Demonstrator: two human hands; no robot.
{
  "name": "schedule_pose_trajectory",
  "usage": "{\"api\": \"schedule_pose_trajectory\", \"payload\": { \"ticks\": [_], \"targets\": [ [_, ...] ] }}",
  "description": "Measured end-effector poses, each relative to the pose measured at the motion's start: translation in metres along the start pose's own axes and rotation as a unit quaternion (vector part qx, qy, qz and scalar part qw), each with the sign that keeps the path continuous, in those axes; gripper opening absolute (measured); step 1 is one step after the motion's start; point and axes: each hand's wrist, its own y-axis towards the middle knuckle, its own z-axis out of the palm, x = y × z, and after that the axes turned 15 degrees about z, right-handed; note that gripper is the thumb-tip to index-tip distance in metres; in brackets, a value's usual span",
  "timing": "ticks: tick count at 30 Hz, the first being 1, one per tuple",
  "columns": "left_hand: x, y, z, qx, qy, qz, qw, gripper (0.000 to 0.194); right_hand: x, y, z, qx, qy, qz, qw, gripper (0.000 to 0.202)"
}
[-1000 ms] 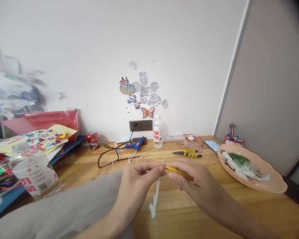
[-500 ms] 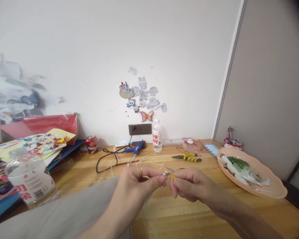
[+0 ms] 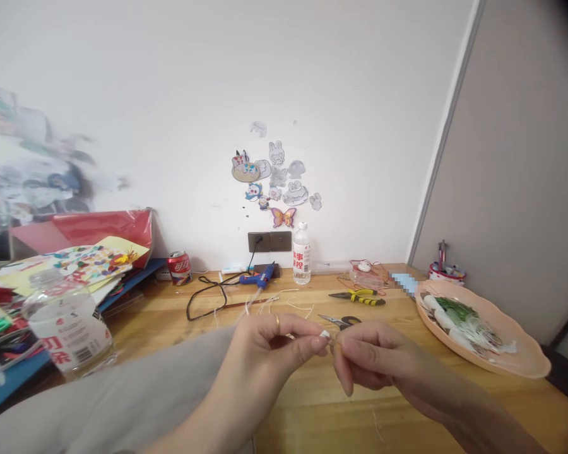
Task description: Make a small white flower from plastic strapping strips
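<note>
Thumb and index finger of my left hand (image 3: 277,359), which wears a ring, pinch a small white piece (image 3: 326,333). Right beside it, my right hand (image 3: 372,353) is closed in a pinch on a thin yellow piece (image 3: 332,341), mostly covered by the fingers. The two sets of fingertips almost meet above the wooden table (image 3: 312,410). Just behind my right hand lie scissors (image 3: 343,320) with dark handles, partly hidden by it. Farther back rest pliers (image 3: 360,297) with yellow-and-black grips.
A blue glue gun (image 3: 260,277) with a black cord and a water bottle (image 3: 301,255) stand near the wall. At right is a peach tray (image 3: 525,353) with green and white materials. A large clear bottle (image 3: 71,328), a red can (image 3: 179,268) and papers occupy the left.
The view has shifted slightly. The yellow piece, with its dark tip visible before, now shows much less between my hands. My right fingers have turned a little, and more of the scissors shows.
</note>
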Motion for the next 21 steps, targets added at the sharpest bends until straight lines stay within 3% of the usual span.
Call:
{"api": "schedule_pose_trajectory", "payload": {
  "ticks": [8,14,21],
  "targets": [
    [-0.001,-0.003,-0.002,0.019,-0.016,0.119,0.993,0.014,0.005,-0.009,0.008,0.082,0.123,0.071,0.986,0.041],
    [-0.001,-0.005,-0.004,0.048,-0.016,0.146,0.988,0.019,0.001,-0.008,0.012,0.129,0.213,0.103,0.963,0.039],
    [0.002,-0.001,-0.004,0.05,0.009,0.168,0.984,0.019,0.005,-0.011,0.013,0.13,0.26,0.148,0.945,0.037]
  ]
}}
